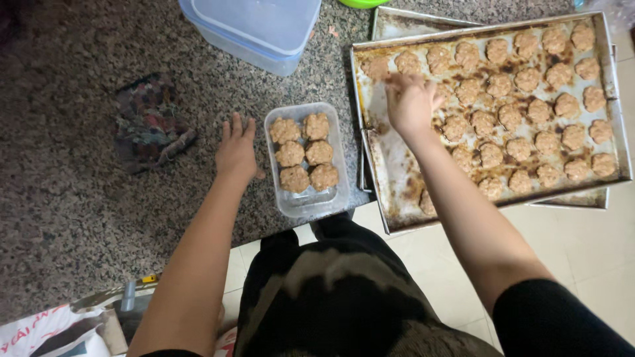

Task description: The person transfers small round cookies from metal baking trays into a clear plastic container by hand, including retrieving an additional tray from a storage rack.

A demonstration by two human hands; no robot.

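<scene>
Cookies (522,106) cover the baking tray (390,165), where the right hand (410,102) reaches, blurred, its grasp hard to tell. Left hand (236,151) lies flat, fingers spread, beside the plastic container (334,132).

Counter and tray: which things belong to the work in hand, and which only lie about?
In use: baking tray, cookies, clear plastic container, right hand, left hand.
Lying about: patterned cloth, large lidded box, second tray underneath.

Right hand's fingers (405,84) motion-blurred, large lidded tub (254,26) cut by top edge, green bowl (362,2) — a sliver only
</scene>
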